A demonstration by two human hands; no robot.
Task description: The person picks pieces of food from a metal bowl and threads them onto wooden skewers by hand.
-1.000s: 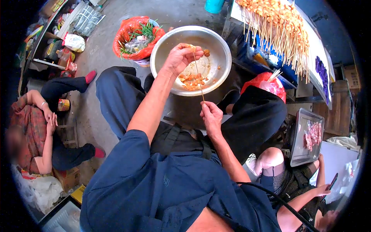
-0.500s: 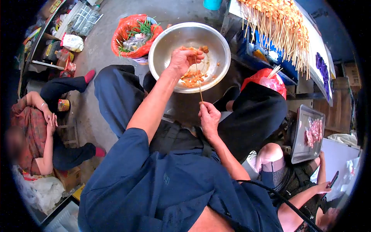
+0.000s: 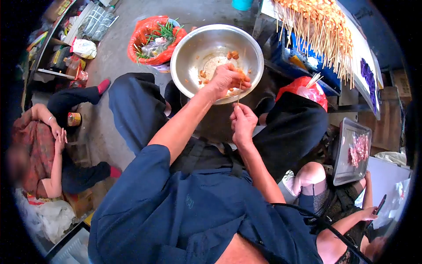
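Observation:
My left hand (image 3: 227,82) is closed over the near right rim of a steel bowl (image 3: 185,49), its fingers around an orange, sauce-coated food piece (image 3: 241,75), perhaps marinated meat. Just below it, my right hand (image 3: 243,121) pinches a thin wooden skewer (image 3: 238,97) by its lower part. The skewer runs up from the right fingertips into the left fingers; its upper end is hidden there. More orange pieces (image 3: 233,55) lie in the bowl, some of them covered by the left hand and wrist.
Left of the bowl stands a red-bagged bucket (image 3: 134,40) with green stalks. Loaded skewers (image 3: 314,22) lie on a table at the upper right, above a red bag (image 3: 303,90) with bare sticks. A tray (image 3: 343,167) holds pink skewers. People sit at left and lower right.
My left hand has moved right and toward me, down along the skewer, and is now close to the right hand. My right hand has risen slightly. Less of the skewer shows between them.

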